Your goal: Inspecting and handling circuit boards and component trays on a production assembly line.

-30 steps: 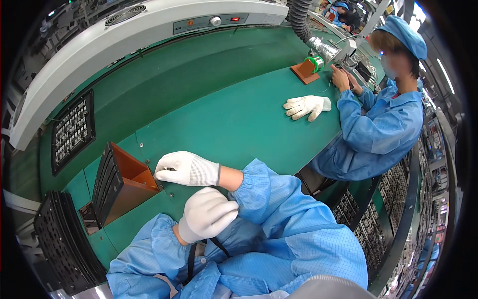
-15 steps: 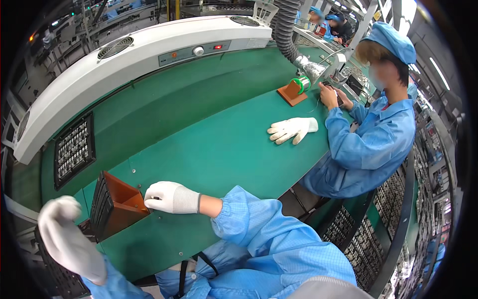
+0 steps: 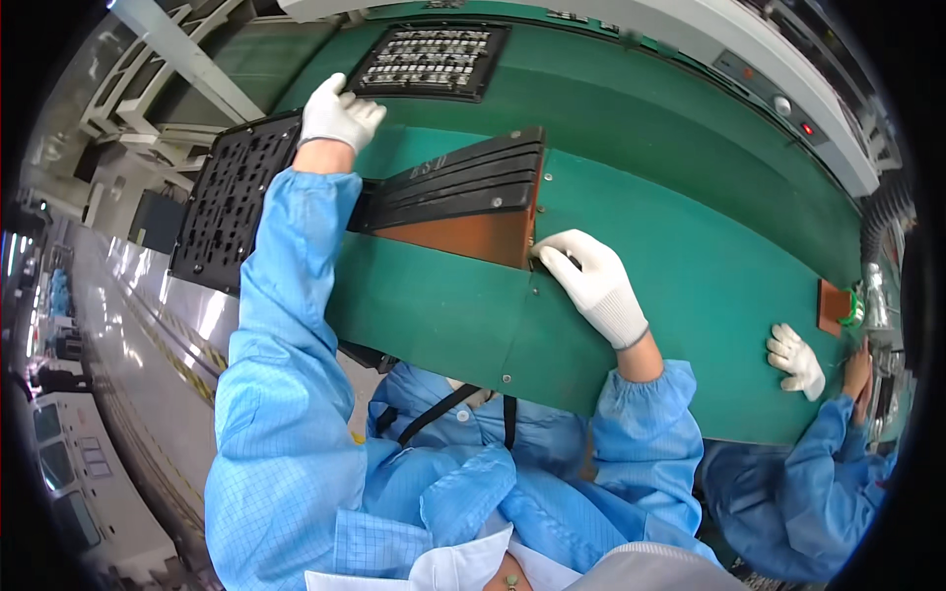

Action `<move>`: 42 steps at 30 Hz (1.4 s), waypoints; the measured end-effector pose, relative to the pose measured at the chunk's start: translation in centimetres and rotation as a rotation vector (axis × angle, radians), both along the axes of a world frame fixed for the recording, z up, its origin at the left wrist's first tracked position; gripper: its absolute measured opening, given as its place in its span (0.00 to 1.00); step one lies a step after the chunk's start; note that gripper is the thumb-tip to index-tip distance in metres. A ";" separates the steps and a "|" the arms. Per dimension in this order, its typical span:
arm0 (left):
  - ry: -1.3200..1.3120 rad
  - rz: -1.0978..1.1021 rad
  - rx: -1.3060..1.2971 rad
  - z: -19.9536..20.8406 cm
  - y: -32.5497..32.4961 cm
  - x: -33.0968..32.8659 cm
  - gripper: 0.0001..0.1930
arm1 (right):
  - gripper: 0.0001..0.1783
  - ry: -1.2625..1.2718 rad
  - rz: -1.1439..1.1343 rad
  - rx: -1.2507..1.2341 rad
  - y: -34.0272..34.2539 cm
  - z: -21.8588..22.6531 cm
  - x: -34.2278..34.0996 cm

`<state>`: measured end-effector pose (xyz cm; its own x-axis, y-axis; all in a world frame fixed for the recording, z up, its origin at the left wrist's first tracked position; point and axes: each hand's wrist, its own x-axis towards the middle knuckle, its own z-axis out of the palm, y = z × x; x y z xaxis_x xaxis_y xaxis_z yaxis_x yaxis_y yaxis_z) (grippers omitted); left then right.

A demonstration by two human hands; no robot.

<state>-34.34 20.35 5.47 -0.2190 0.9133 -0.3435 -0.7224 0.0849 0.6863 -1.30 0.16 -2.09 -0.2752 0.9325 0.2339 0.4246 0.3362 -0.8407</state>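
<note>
My left hand, in a white glove, reaches far out to the left and curls its fingers over the top corner of a black perforated tray. Just beyond it lies a black tray full of small parts. My right hand, also gloved, lies flat on the green bench. Its fingertips touch the right edge of a slanted brown and black slotted rack. Nothing is held in my right hand.
A white machine housing with buttons curves along the back of the bench. At the right a co-worker in a blue coat rests a gloved hand on the bench near a small brown block. Grey floor lies at the left.
My view has swung left and down. My left hand has gone from my lap out to the black tray's corner. My right hand has stayed at the rack's edge.
</note>
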 end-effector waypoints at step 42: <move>-0.045 -0.402 0.049 -7.0 18.3 0.4 0.21 | 0.19 0.015 -0.079 -0.014 -0.1 -1.5 -0.5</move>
<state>-33.94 38.67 -1.51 0.1728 0.9387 -0.2982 -0.6681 0.3342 0.6648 -1.85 0.01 -3.63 -0.1978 0.9542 0.2246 0.4368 0.2909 -0.8512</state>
